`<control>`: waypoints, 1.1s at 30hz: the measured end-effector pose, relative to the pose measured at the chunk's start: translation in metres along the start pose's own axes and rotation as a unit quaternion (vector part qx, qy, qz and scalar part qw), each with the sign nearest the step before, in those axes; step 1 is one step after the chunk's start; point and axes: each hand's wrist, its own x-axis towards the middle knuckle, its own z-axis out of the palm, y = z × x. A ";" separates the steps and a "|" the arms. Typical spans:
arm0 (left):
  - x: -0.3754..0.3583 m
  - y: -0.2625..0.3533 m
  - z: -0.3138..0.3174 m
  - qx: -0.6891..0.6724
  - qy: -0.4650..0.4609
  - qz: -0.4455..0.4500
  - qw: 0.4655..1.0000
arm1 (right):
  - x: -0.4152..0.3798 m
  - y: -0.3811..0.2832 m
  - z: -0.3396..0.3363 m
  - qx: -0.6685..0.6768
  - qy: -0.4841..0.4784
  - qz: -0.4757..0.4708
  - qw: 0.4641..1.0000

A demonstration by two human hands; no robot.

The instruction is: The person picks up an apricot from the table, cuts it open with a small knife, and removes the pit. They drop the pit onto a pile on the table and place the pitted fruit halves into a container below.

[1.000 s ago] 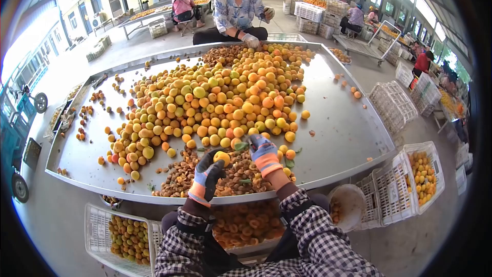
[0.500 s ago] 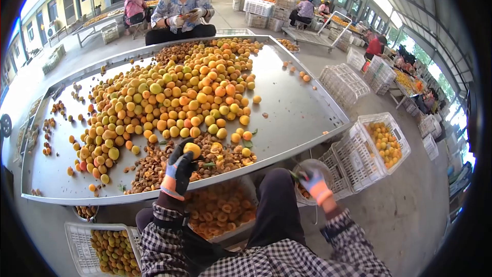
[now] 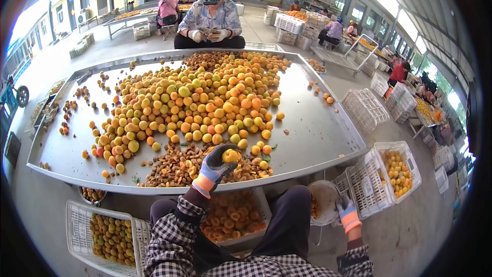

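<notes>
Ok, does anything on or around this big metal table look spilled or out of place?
A few apricots lie scattered apart from the main pile, near the table's right rim, and leaves sit among the fruit. Otherwise nothing stands out: the left hand holds an apricot, the right hand is at the bucket.

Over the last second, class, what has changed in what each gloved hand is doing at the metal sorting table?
The right hand left the table and swung down right to the white bucket beside the knee. The left hand kept holding its round orange-yellow apricot over the brown pits. The fruit heap looks unchanged.
</notes>
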 end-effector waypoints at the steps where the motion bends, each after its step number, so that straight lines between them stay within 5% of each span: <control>1: 0.000 0.006 0.001 -0.035 -0.001 -0.052 0.998 | 0.014 -0.042 0.001 -0.006 -0.010 -0.094 0.996; 2: -0.001 0.015 0.002 -0.052 -0.006 -0.071 0.996 | 0.027 -0.088 0.008 -0.010 -0.018 -0.185 0.982; 5: 0.001 0.025 -0.001 -0.138 -0.041 -0.124 0.982 | 0.060 -0.167 0.045 -0.045 -0.112 -0.259 0.958; 6: 0.001 0.018 -0.007 -0.111 -0.034 -0.135 0.984 | 0.067 -0.183 0.065 -0.129 -0.069 -0.400 0.905; 9: 0.001 0.018 -0.009 -0.175 0.020 -0.158 0.972 | 0.074 -0.264 0.108 0.123 -0.216 -0.352 0.902; 10: 0.002 0.018 -0.009 -0.181 0.041 -0.157 0.970 | 0.074 -0.277 0.124 0.090 -0.167 -0.409 0.893; 13: 0.004 0.021 -0.012 -0.085 0.068 -0.122 0.986 | 0.076 -0.293 0.170 0.211 -0.256 -0.377 0.865; 18: 0.006 0.020 -0.024 -0.050 0.078 -0.105 0.990 | 0.077 -0.296 0.201 0.128 -0.203 -0.453 0.859; 33: 0.009 0.021 -0.022 -0.005 0.002 -0.093 0.996 | 0.081 -0.287 0.211 0.188 -0.259 -0.435 0.842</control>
